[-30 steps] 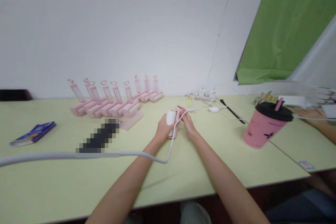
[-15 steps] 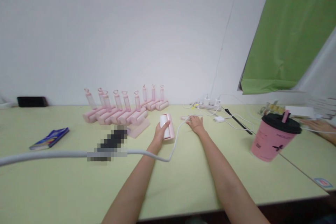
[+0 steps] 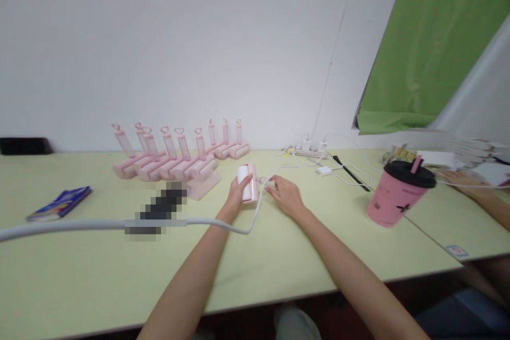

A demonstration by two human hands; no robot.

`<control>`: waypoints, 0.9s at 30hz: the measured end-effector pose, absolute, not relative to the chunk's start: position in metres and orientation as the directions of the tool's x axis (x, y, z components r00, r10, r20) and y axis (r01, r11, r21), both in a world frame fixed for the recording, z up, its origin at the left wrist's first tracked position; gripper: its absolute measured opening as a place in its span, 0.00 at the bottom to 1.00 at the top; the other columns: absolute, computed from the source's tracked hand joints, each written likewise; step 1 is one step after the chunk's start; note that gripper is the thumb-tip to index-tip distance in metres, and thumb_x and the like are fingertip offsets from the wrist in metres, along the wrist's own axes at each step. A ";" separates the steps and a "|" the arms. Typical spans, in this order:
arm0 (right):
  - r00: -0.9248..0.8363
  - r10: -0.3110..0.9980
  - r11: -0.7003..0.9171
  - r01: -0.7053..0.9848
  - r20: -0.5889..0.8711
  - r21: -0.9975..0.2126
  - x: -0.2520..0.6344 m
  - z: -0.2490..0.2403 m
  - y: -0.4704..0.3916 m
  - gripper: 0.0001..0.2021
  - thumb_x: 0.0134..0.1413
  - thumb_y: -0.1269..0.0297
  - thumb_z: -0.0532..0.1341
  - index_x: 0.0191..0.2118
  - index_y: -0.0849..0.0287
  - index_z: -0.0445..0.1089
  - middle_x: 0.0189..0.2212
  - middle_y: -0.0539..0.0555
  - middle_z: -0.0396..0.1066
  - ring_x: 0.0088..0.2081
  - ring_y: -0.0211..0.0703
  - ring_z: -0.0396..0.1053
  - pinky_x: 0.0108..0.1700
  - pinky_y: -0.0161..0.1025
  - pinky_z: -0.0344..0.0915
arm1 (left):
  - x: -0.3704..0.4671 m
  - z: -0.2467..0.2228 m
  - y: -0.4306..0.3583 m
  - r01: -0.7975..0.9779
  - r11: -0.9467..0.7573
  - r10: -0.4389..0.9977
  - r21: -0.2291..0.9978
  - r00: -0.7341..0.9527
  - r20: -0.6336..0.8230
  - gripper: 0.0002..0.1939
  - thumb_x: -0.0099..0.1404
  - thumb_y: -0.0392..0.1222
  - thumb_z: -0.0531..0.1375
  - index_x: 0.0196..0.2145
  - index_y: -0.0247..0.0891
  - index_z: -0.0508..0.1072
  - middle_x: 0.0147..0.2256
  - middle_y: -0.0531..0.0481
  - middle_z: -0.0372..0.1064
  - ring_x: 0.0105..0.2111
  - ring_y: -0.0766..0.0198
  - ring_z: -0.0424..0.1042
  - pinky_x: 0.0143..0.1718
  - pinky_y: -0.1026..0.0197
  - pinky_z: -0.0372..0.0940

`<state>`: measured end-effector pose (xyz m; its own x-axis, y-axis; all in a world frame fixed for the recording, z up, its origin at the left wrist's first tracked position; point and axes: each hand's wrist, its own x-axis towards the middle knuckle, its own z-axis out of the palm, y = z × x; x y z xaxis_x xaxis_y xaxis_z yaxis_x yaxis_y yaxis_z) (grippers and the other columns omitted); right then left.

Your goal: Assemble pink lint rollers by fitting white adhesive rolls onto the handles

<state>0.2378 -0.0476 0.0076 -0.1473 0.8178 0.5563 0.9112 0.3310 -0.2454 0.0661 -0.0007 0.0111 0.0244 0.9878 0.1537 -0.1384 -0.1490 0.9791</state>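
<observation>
My left hand is wrapped round a pink lint roller head, with its white sticky roll showing beside the pink cover. Just right of it, my right hand pinches a small, pale pink, see-through handle. The handle's end points at the roller head's right side; whether the two touch I cannot tell. A white cable hangs across the view in front of both. Left of my hands stand several pink lint rollers in rows, their clear handles upright with looped tops.
A pink cup with a black lid stands on the right. Behind it are a power strip, a white charger and a black strap. A blue packet lies left. Another person's hand rests at far right.
My right hand has come left from the table with the handle, bringing it close to the roller head. My left hand keeps its grip. The whole view has shifted slightly.
</observation>
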 end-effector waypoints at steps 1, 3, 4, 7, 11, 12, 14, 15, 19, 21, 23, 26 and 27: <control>-0.153 0.823 0.325 0.917 0.547 -0.232 0.238 0.010 -0.049 0.19 0.60 0.49 0.46 0.47 0.56 0.62 0.35 0.54 0.70 0.37 0.41 0.66 0.37 0.35 0.56 | 0.067 0.011 -0.002 -0.132 -0.148 0.988 0.980 0.030 0.153 0.31 0.45 0.60 0.61 0.37 0.30 0.69 0.27 0.49 0.68 0.24 0.66 0.65 0.26 0.63 0.59; -0.192 0.824 0.337 0.923 0.533 -0.188 0.239 0.012 -0.049 0.18 0.60 0.50 0.47 0.46 0.55 0.63 0.37 0.53 0.70 0.39 0.41 0.66 0.38 0.35 0.56 | 0.066 0.012 -0.003 -0.107 -0.145 0.988 0.984 0.027 0.149 0.31 0.45 0.60 0.62 0.38 0.30 0.69 0.27 0.48 0.68 0.24 0.66 0.65 0.27 0.63 0.59; -0.217 0.821 0.348 0.923 0.528 -0.162 0.240 0.013 -0.048 0.18 0.60 0.50 0.47 0.46 0.55 0.64 0.37 0.53 0.70 0.39 0.41 0.66 0.38 0.35 0.55 | 0.066 0.012 -0.004 -0.092 -0.146 0.989 0.985 0.023 0.148 0.31 0.45 0.60 0.62 0.38 0.30 0.69 0.27 0.49 0.68 0.24 0.66 0.65 0.27 0.63 0.58; -0.273 0.808 0.371 0.924 0.522 -0.090 0.244 0.015 -0.048 0.18 0.59 0.50 0.47 0.45 0.54 0.64 0.37 0.54 0.70 0.39 0.41 0.66 0.38 0.35 0.55 | 0.065 0.014 -0.006 -0.058 -0.154 0.987 0.986 0.035 0.156 0.31 0.44 0.59 0.62 0.38 0.31 0.69 0.28 0.49 0.68 0.25 0.65 0.65 0.28 0.63 0.58; -0.316 0.788 0.369 0.929 0.529 0.006 0.248 0.017 -0.048 0.19 0.59 0.49 0.47 0.46 0.54 0.64 0.37 0.55 0.69 0.39 0.42 0.65 0.37 0.36 0.54 | 0.066 0.016 -0.008 -0.023 -0.158 0.987 0.987 0.028 0.159 0.29 0.45 0.59 0.62 0.36 0.31 0.68 0.26 0.50 0.66 0.25 0.66 0.63 0.27 0.64 0.57; -0.328 0.784 0.369 0.929 0.526 0.030 0.249 0.017 -0.047 0.19 0.59 0.49 0.46 0.47 0.54 0.64 0.36 0.55 0.69 0.38 0.42 0.65 0.37 0.36 0.53 | 0.067 0.016 -0.009 -0.017 -0.156 0.987 0.988 0.026 0.157 0.29 0.44 0.59 0.62 0.36 0.31 0.68 0.26 0.50 0.66 0.25 0.66 0.63 0.27 0.64 0.57; -0.347 0.787 0.368 0.928 0.510 0.063 0.251 0.018 -0.046 0.19 0.60 0.50 0.46 0.47 0.54 0.65 0.36 0.56 0.69 0.38 0.43 0.64 0.36 0.37 0.53 | 0.069 0.017 -0.010 -0.005 -0.152 0.988 0.988 0.020 0.153 0.29 0.44 0.59 0.62 0.35 0.31 0.68 0.26 0.50 0.66 0.24 0.66 0.63 0.27 0.64 0.57; -0.353 0.792 0.368 0.927 0.498 0.071 0.252 0.019 -0.045 0.19 0.60 0.50 0.45 0.47 0.55 0.65 0.37 0.56 0.69 0.37 0.43 0.64 0.36 0.37 0.52 | 0.070 0.018 -0.011 0.003 -0.153 0.988 0.988 0.015 0.153 0.29 0.44 0.59 0.62 0.35 0.31 0.68 0.26 0.50 0.66 0.25 0.65 0.63 0.27 0.63 0.57; -0.378 0.795 0.391 0.917 0.475 0.076 0.256 0.022 -0.043 0.19 0.61 0.53 0.46 0.49 0.56 0.64 0.38 0.59 0.68 0.41 0.45 0.63 0.38 0.37 0.52 | 0.072 0.017 -0.011 0.039 -0.180 0.984 0.983 -0.006 0.180 0.28 0.45 0.58 0.62 0.34 0.32 0.68 0.26 0.50 0.66 0.25 0.66 0.63 0.27 0.63 0.57; -0.399 0.788 0.413 0.907 0.469 0.078 0.256 0.023 -0.043 0.18 0.61 0.54 0.47 0.49 0.57 0.64 0.39 0.60 0.69 0.42 0.46 0.64 0.39 0.38 0.53 | 0.072 0.015 -0.011 0.061 -0.194 0.981 0.979 -0.005 0.195 0.27 0.45 0.58 0.62 0.34 0.32 0.68 0.26 0.51 0.65 0.25 0.66 0.62 0.28 0.64 0.58; -0.412 0.795 0.424 0.902 0.446 0.078 0.255 0.022 -0.044 0.17 0.61 0.55 0.48 0.47 0.58 0.65 0.38 0.60 0.70 0.40 0.46 0.65 0.38 0.38 0.53 | 0.073 0.014 -0.012 0.086 -0.208 0.978 0.974 0.006 0.208 0.26 0.45 0.57 0.62 0.35 0.32 0.68 0.26 0.51 0.65 0.25 0.66 0.62 0.29 0.63 0.58; -0.402 0.820 0.421 0.906 0.408 0.047 0.254 0.020 -0.045 0.15 0.61 0.57 0.48 0.45 0.59 0.65 0.36 0.60 0.71 0.36 0.45 0.68 0.35 0.37 0.54 | 0.074 0.012 -0.015 0.098 -0.217 0.976 0.971 0.025 0.216 0.27 0.46 0.57 0.62 0.37 0.32 0.68 0.27 0.51 0.65 0.25 0.66 0.62 0.30 0.63 0.58; -0.394 0.829 0.418 0.908 0.398 0.026 0.255 0.020 -0.045 0.15 0.60 0.57 0.49 0.45 0.59 0.65 0.35 0.60 0.72 0.36 0.45 0.68 0.35 0.37 0.54 | 0.075 0.012 -0.016 0.095 -0.217 0.976 0.972 0.033 0.215 0.27 0.47 0.57 0.62 0.37 0.31 0.68 0.27 0.51 0.65 0.26 0.66 0.62 0.30 0.63 0.58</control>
<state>0.2547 -0.0448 0.0195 -0.3935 0.8287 0.3979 0.9078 0.4185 0.0263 0.0748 -0.0161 0.0119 0.0327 0.9762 0.2145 0.0945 -0.2167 0.9716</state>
